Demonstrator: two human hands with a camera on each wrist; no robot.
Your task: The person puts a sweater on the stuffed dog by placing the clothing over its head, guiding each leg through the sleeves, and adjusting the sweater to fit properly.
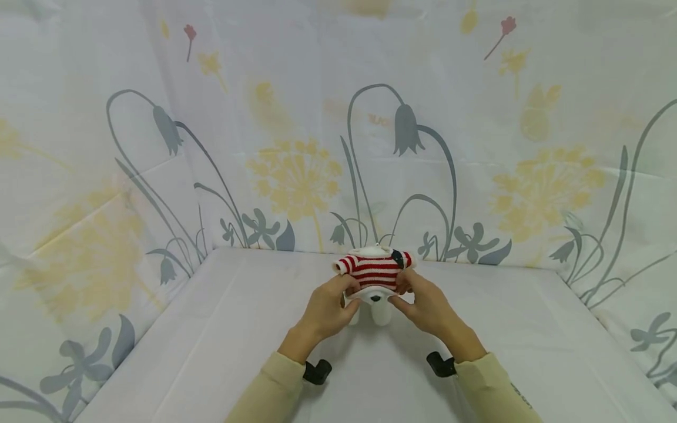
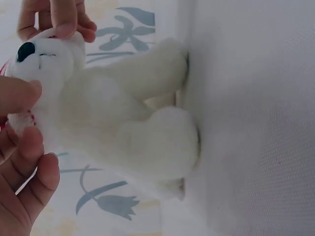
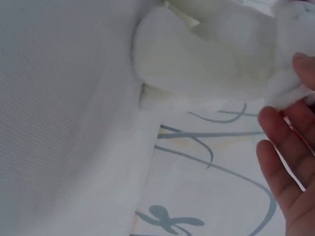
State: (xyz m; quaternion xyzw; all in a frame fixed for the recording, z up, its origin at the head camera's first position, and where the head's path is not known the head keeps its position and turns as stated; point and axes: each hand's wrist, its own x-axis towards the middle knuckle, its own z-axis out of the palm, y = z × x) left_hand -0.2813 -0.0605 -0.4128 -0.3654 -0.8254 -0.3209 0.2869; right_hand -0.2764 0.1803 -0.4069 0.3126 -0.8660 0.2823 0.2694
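Observation:
A white plush bear (image 1: 381,314) stands on its feet on the white table. A small red-and-white striped sweater (image 1: 374,272) sits over the top of its head, sleeves spread to both sides. Below the hem its dark nose (image 2: 26,51) and stitched mouth show. My left hand (image 1: 325,305) pinches the hem on the left, its thumb against the bear's face. On the right, my right hand (image 1: 431,305) holds the hem between thumb and fingers; the right wrist view shows two fingers extended. The bear's upper head is hidden inside the sweater.
The white table (image 1: 238,341) meets a flower-printed cloth backdrop (image 1: 317,117) behind the bear and at both sides. Black wrist-camera mounts (image 1: 318,372) stick out from the beige sleeves (image 1: 270,390).

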